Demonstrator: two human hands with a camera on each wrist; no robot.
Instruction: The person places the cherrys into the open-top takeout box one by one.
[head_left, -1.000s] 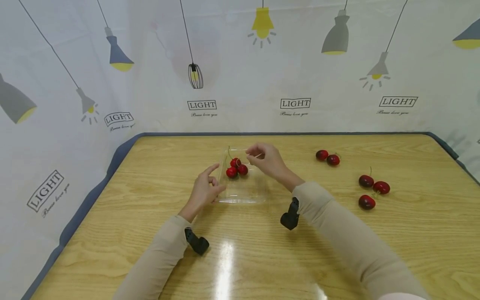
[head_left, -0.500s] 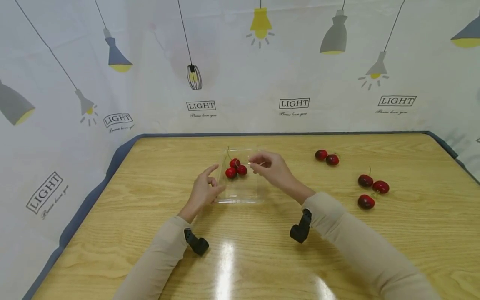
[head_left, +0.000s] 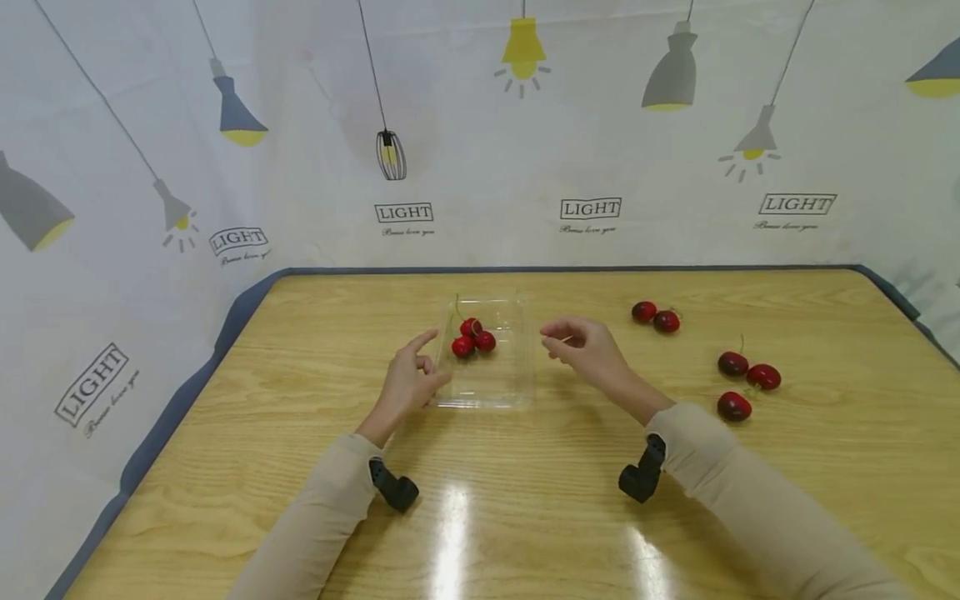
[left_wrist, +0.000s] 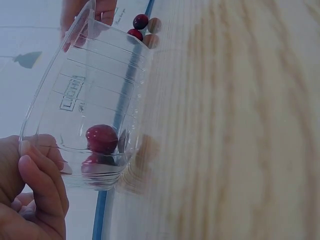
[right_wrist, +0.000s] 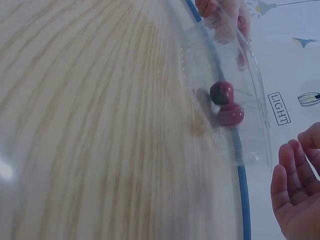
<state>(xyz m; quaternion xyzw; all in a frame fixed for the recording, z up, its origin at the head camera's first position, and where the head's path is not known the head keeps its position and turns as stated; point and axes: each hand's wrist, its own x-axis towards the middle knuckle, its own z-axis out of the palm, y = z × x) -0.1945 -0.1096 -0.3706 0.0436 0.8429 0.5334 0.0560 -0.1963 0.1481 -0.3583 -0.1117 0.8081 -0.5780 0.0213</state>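
A clear plastic container sits on the table, holding three red cherries in its far left part; one long green stem leans up over the left rim. My left hand pinches the container's left rim between thumb and fingers; the left wrist view shows the fingers against the clear edge. To the right of the container, apart from it, my right hand hovers with loosely bent fingers and thumb near the index finger. I see no cherry in it. The right wrist view shows only part of that hand.
Two dark red cherries lie together at the back right of the wooden table. Three more cherries, some with stems, lie nearer on the right. A lamp-patterned cloth rises behind the table's far edge.
My right hand has drawn away from the container, moving right and slightly nearer to me. The left hand, the container and the cherries have stayed in place.
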